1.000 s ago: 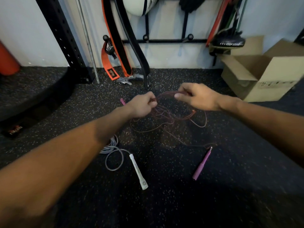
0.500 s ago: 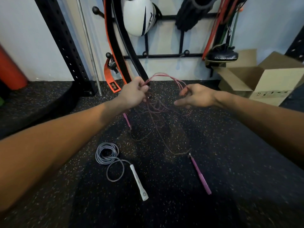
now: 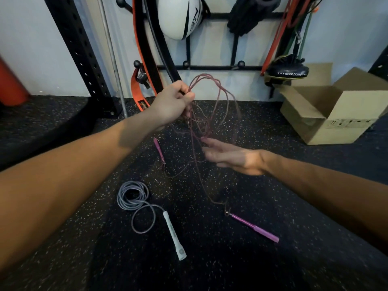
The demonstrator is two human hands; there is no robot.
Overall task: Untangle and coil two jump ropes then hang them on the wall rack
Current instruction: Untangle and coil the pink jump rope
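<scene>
Untangling stage: grips tangled thin maroon jump rope [image 3: 218, 95] bunched in left hand [image 3: 172, 101], held up far centre, with straight-fingered empty right hand [image 3: 233, 157] at its dangling strands; next calls for teasing loops apart, coiled grey jump rope [image 3: 132, 196] lying near left.

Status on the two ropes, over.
Left hand grips tangled pink rope, loops raised. Right hand open by hanging strands. Grey rope coiled on floor.

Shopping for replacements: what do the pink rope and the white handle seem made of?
Pink rope: very thin, probably plastic-coated wire, since it stands in stiff, springy loops instead of drooping. White handle: likely hard plastic with a matte finish; it looks smooth, rigid and evenly coloured.
</scene>
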